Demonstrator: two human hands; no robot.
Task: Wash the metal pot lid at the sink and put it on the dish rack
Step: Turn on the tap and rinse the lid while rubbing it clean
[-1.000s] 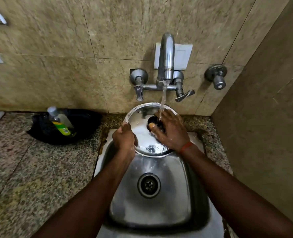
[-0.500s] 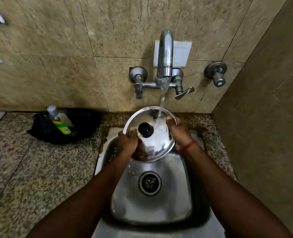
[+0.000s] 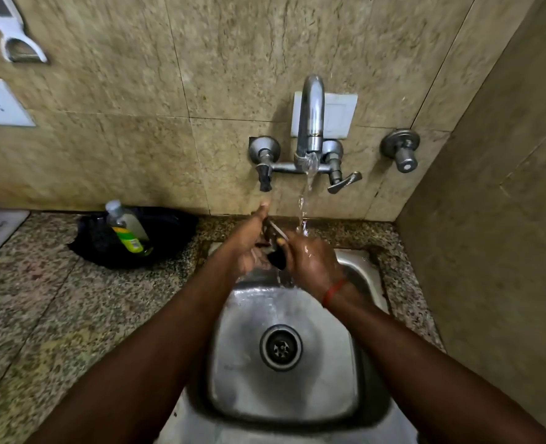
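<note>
Both grips close on the metal pot lid [image 3: 274, 233]: the left hand [image 3: 249, 243] cups it from one side with fingers pointing up toward the tap [image 3: 310, 123], and the right hand [image 3: 310, 259] clasps the other side near the black knob [image 3: 278, 260]. The lid stands on edge between the palms, just under the tap and over the back of the sink [image 3: 358, 264], probably so the water stream [image 3: 303, 206] sheets down its faces; motion blur hides much of it. The stream lands on the right hand. Left of the sink, a soap bottle [image 3: 126, 227] rests in a black bag on the surface [image 3: 47, 309]. No dish rack shows.
</note>
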